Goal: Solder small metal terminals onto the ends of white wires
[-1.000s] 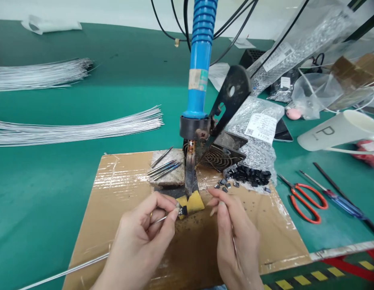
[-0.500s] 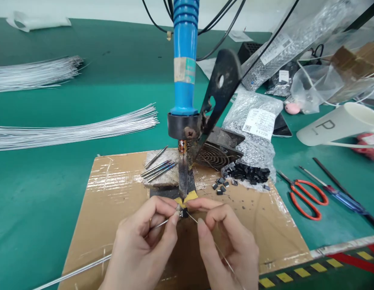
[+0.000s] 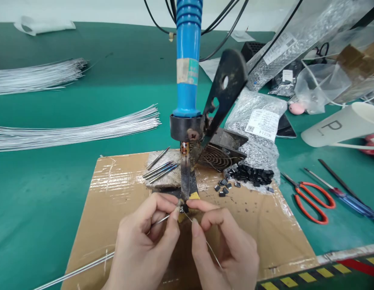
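Observation:
A blue-handled soldering iron (image 3: 188, 60) stands upright in a clamp, its dark tip (image 3: 185, 181) pointing down. Just under that tip is a small black connector (image 3: 184, 208). My left hand (image 3: 150, 237) is closed, thumb and forefinger pinching a white wire (image 3: 161, 219) at the connector; its long tail leaves to the lower left. With my right hand (image 3: 226, 241), I hold a thin solder wire (image 3: 213, 251) that slants up to the connector. My right forefinger reaches to the connector's right side, and the thumb is by the solder wire. Fingertips partly hide the joint.
Under my hands lies a cardboard sheet (image 3: 99, 209). Loose black connectors (image 3: 250, 175), a small fan (image 3: 218, 157) and a bubble-wrap bag (image 3: 262, 104) sit to the right, with orange-handled scissors (image 3: 313, 197) and a screwdriver (image 3: 340, 195). Wire bundles (image 3: 84, 132) lie left; spare tips (image 3: 161, 171) rest behind.
Both hands have brought the connector slightly up, closer beneath the iron's tip. My right thumb and the solder wire have shifted a little left. The whole view has moved slightly.

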Demonstrator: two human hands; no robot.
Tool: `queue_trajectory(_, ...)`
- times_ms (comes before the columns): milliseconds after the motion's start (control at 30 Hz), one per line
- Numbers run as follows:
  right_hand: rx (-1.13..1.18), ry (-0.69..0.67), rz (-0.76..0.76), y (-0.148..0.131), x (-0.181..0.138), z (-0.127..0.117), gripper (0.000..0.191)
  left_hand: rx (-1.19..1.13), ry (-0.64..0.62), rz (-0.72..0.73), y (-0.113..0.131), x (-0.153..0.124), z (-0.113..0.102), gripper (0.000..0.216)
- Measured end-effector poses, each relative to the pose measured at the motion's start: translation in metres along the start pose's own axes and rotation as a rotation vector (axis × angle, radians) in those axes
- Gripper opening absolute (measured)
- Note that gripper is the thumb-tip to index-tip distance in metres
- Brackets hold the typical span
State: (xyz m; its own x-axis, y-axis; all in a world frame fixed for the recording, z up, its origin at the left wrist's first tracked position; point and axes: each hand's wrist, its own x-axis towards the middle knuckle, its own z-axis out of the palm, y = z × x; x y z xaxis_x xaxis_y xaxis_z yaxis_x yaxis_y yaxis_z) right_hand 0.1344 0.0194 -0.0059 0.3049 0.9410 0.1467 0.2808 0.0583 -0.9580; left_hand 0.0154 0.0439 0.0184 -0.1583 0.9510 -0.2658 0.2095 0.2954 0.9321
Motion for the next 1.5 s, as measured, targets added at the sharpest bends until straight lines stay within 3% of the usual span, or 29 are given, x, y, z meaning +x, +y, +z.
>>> queue_trajectory(400,-0.027,0.015,-0.032,0.002,0.001,0.001,0.018,-0.034,0.014,0.023,-0.005,0.001,0.000,0.016)
queue_trajectory(633,-0.023,0.060,-0.104,0.004,0.002,0.003,0.016,0.000,-0.137,0.074,-0.017,0.010,-0.010,0.013)
queue_trajectory(1033,-0.036,0.077,-0.057,0.001,0.003,0.002,0.017,-0.002,-0.135,0.064,-0.017,0.009,-0.008,0.014)
queue_trajectory(1500,-0.135,0.092,-0.115,-0.003,0.006,-0.002,0.017,-0.058,-0.101,0.010,-0.006,0.011,-0.006,0.016)
